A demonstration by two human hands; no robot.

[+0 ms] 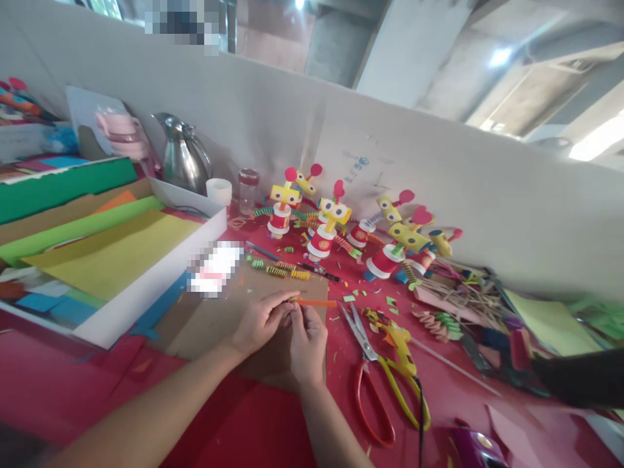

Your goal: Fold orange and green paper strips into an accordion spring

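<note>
My left hand (263,320) and my right hand (307,338) meet over a brown cardboard sheet (207,325), fingertips pinched together. Between them is the end of an orange paper strip (319,303), which sticks out to the right. My fingers partly hide the pinched end, where a bit of green shows. Just beyond lie several folded paper springs (277,270) and dark pens (319,271). To the right are scissors (363,335) with open blades and one red and one yellow handle, beside a yellow glue gun (402,344).
Several paper-cup figures (322,237) with yellow heads stand behind. On the left is a white box (160,279) of coloured paper, with a steel jug (182,156) and white cup (219,192) behind. Thin sticks (470,292) and a dark sleeve (580,377) are at right.
</note>
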